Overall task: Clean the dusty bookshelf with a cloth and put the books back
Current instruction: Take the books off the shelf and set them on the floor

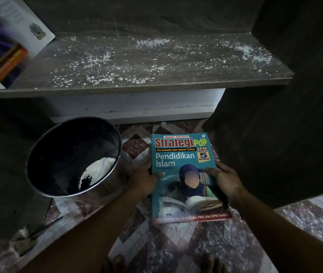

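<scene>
- left hand point(145, 180) and right hand point(225, 180) grip teal book point(184, 164) by its side edges, thumbs on cover;
- round dark bin point(44, 154) beside it on floor; white heap point(99, 166) inside;
- shelf point(137, 62) speckled white

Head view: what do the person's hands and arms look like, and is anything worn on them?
The left hand and the right hand are bare, without gloves. Both forearms are uncovered up to the frame's edge: no sleeves, watch or bracelet. No rings show, though the light is dim.
</scene>
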The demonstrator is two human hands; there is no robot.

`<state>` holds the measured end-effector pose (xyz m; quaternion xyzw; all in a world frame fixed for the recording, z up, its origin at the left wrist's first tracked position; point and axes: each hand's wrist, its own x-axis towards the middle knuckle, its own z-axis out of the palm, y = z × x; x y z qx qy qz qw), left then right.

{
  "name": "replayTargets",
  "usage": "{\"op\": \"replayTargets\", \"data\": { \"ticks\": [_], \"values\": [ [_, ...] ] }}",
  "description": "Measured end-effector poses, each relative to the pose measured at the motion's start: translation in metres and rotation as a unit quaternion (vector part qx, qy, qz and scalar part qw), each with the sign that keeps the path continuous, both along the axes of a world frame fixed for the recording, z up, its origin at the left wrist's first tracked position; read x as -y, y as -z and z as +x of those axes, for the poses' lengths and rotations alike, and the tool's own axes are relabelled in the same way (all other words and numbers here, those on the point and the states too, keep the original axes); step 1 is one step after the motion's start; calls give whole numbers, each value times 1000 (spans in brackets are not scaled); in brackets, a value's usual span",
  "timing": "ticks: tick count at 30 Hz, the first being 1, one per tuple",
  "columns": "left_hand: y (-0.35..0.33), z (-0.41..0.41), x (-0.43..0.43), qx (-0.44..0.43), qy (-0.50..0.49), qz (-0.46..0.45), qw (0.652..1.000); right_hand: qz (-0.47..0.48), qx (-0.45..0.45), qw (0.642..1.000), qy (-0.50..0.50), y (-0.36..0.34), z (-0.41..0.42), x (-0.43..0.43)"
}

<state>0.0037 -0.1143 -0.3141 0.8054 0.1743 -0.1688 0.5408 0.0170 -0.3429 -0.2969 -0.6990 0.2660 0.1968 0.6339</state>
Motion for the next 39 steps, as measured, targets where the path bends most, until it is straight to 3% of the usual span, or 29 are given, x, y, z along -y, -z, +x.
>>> {"op": "replayTargets", "data": {
  "ticks": [6, 13, 22, 27, 32, 39],
  "values": [
    [-7, -1, -1, -8, 35, 29, 999, -42, 4, 999, -3, -4, -1, -6],
    [-29, -13, 2, 5, 116, 112, 987, -166, -5, 981, -96, -15, -7, -9],
    [-73, -34, 2, 52, 135, 171, 975, -219, 33, 954, -201, -66, -36, -13],
    [-109, -44, 14, 127, 186, 264, 938, -184, 98, 950, -230, -112, -55, -15],
    [-158, -54, 19, 221, 250, 415, 846, -328, 192, 878, -291, -155, -66, -24],
    [-231, -64, -12, 326, 187, 459, 805, -386, 304, 811, -316, -235, -80, -36]
  ]
}}
